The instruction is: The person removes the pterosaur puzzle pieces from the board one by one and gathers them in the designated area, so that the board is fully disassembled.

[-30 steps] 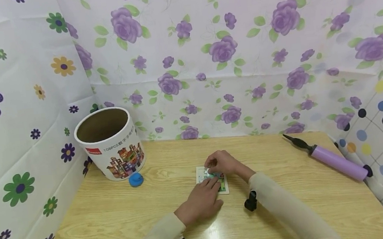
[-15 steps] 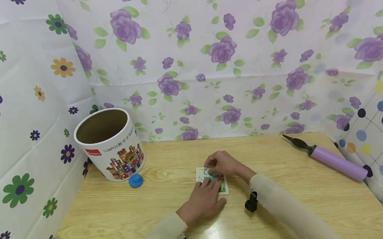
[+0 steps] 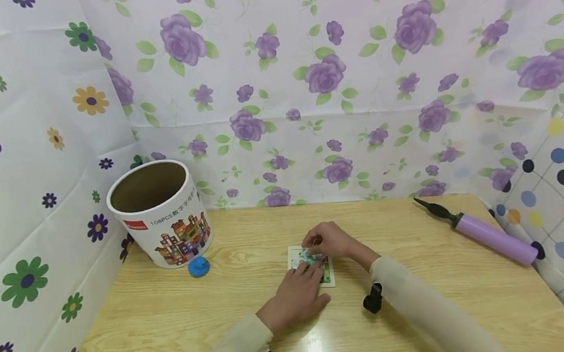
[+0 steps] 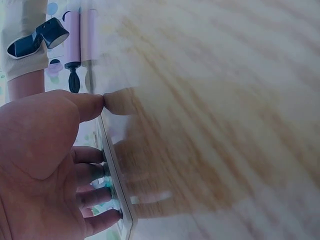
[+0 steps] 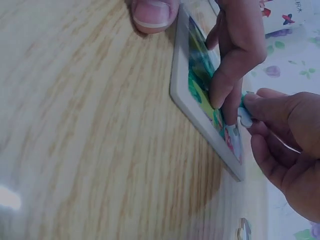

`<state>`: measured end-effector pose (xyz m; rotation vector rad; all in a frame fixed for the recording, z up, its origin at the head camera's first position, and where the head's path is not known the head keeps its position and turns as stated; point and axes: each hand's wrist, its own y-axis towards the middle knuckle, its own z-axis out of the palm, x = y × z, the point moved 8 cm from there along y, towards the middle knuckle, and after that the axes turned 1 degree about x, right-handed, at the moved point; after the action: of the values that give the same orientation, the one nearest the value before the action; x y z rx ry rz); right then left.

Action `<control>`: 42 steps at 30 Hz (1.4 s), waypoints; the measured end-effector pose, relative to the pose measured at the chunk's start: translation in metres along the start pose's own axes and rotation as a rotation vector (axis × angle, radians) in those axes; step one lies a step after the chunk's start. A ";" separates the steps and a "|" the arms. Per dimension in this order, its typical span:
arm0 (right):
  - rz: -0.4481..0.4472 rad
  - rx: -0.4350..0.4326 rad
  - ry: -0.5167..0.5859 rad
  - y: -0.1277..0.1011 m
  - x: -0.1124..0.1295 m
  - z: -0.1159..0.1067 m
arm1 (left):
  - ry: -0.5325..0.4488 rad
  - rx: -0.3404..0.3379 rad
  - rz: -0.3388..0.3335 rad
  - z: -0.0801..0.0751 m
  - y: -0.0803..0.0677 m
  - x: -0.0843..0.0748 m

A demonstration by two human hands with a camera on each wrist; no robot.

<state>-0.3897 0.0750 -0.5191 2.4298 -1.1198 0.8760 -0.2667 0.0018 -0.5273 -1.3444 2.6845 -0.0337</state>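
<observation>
1. A small puzzle board (image 3: pixel 311 266) with a white frame lies flat on the wooden table (image 3: pixel 429 298), near the middle, in front of the person.
2. The left hand (image 3: pixel 297 299) rests on the near part of the board. Its fingers (image 5: pixel 235 55) are straight and close together, and their tips press down on the coloured picture. The thumb (image 5: pixel 152 14) lies on the table, touching the edge of the frame.
3. The right hand (image 3: pixel 330 241) is over the far part of the board. Its thumb and forefinger are curled and pinch a small pale blue puzzle piece (image 5: pixel 245 116), just above the board surface and touching the left fingertips. The piece is too small to see in the head view.
4. In the left wrist view, the board is seen from the edge, and the left fingers (image 4: pixel 92 175) lie on it side by side.
5. A white cardboard tub (image 3: pixel 159 212) with printed houses stands open at the far left of the table. A small blue round thing (image 3: pixel 198 267) lies just beside its base.
6. A purple hand pump (image 3: pixel 484 232) with a black nozzle lies at the right edge of the table, well apart from the hands.
7. Flowered sheets (image 3: pixel 328 79) cover the walls around the table.
</observation>
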 end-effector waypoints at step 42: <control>0.111 -0.144 -0.108 -0.083 -0.069 -0.090 | -0.018 0.007 0.021 0.002 -0.004 -0.002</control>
<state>-0.3955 0.2137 -0.4986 2.3393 -1.3206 0.6763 -0.2615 0.0012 -0.5288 -1.3083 2.6809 -0.0283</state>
